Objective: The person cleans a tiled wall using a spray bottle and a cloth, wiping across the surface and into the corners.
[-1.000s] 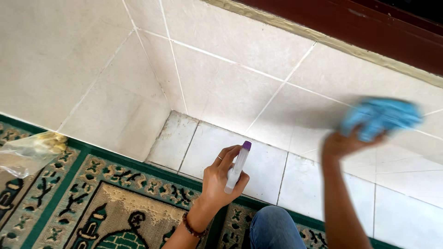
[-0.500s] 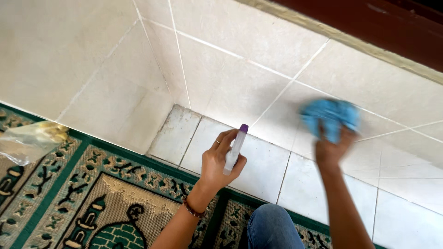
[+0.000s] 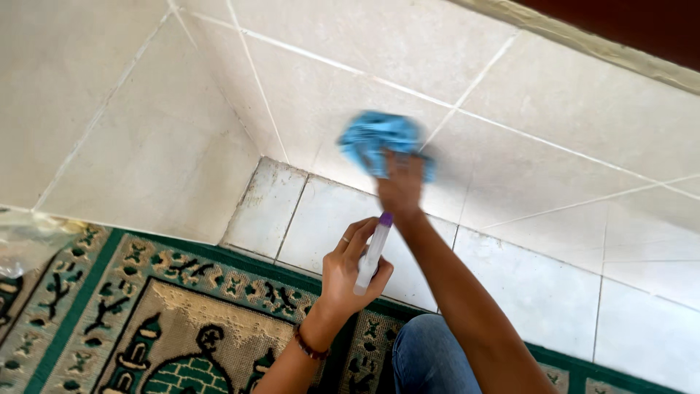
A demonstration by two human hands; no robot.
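Blue cloth (image 3: 379, 142) pinched in right hand (image 3: 401, 186) against tile; left hand (image 3: 350, 273) grip clasps white tube (image 3: 372, 255)

One container in view: a slim white tube-shaped bottle (image 3: 371, 255) with a purple cap, held tilted in the left hand (image 3: 348, 273) above the floor tiles, cap end up and away from the person. No label markings readable on it — surface appears plain white.

At the left edge, a crumpled clear plastic bag (image 3: 25, 241) lies on the patterned rug — contents not discernible.
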